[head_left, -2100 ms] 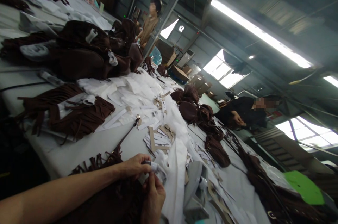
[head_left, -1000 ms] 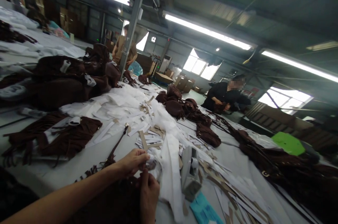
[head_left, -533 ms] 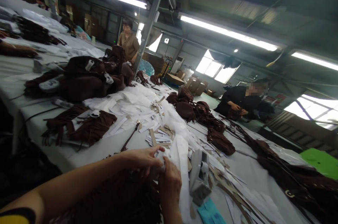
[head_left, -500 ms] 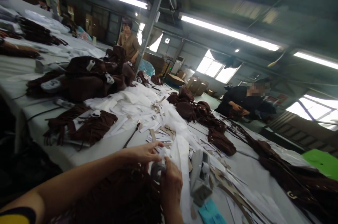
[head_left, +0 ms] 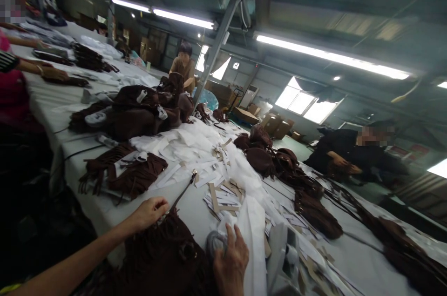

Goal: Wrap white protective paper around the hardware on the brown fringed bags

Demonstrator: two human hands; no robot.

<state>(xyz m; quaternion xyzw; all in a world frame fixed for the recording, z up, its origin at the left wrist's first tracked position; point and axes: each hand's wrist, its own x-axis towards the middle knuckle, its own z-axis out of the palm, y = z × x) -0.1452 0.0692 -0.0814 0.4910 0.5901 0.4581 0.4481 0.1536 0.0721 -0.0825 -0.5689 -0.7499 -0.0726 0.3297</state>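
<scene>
A dark brown fringed bag [head_left: 164,256] lies at the table's near edge, in front of me. My left hand [head_left: 152,213] is closed at its upper left edge, fingers curled in a pinch. Just past those fingers, a thin strap with a metal buckle [head_left: 194,174] points away across the table. At the bag's right side, my right hand [head_left: 232,256] has its fingers stretched out and slightly apart. It rests against a greyish wrapped bundle [head_left: 214,242], which its thumb side partly covers. The bag's lower part runs out of view.
A tape dispenser [head_left: 282,256] stands right of my right hand. Paper and card strips [head_left: 220,198] litter the white table. Brown bags are piled at left [head_left: 136,112] and right [head_left: 261,156]. A metal post [head_left: 218,47] rises behind. Co-workers stand at left, back and right.
My hands were close together at the wrapped bundle and have moved apart. The left went left to the bag's edge; the right opened its fingers. The view has turned leftward, showing another person's arms.
</scene>
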